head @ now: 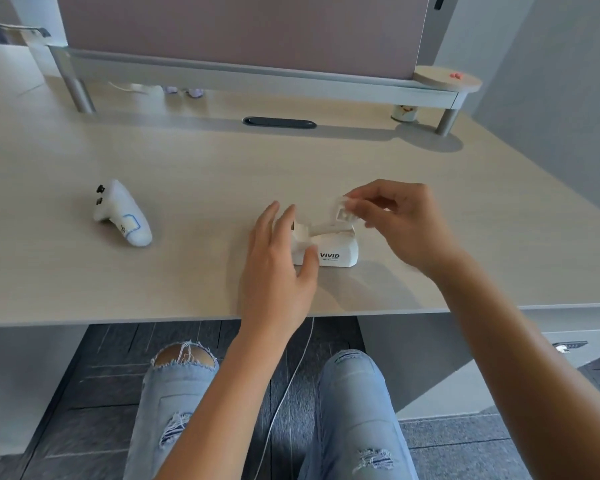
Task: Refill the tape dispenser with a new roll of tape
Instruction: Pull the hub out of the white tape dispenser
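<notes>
Head view, tape dispenser (336,252) lying left-right

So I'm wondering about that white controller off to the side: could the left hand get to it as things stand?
Probably yes. The left hand is open beside the tape dispenser, holding nothing, and the desk between it and the controller is bare.

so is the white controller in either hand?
No, the white controller lies alone on the desk, left of both hands at the tape dispenser.
</notes>
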